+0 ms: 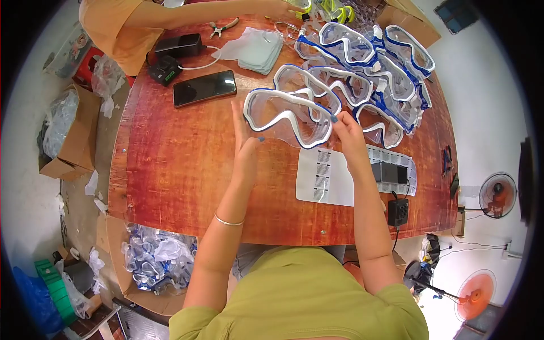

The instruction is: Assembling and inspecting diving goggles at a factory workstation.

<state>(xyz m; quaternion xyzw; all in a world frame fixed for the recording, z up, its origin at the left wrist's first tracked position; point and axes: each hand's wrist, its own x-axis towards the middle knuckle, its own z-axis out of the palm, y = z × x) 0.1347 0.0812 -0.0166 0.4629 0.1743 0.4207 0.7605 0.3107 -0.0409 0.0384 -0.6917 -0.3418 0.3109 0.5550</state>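
Above the wooden table (170,164) I hold a diving mask (290,115) with a white-and-blue frame and clear lens, between both hands. My left hand (245,136) is closed on its left end, thumb at the lower edge and fingers stretched up along the side. My right hand (347,135) grips the right end, thumb and fingers pinching the rim. Just behind it lies another mask (323,88) of the same kind, partly hidden by the held one. A pile of similar masks (391,76) spreads over the back right.
A label sheet (309,184), a small dark device (390,172), a black phone (204,89), pale cloths (262,52) and pliers (222,27) lie on the table. Another person's arm (215,11) reaches in at the back. A carton of bagged masks (158,258) stands below the near left edge.
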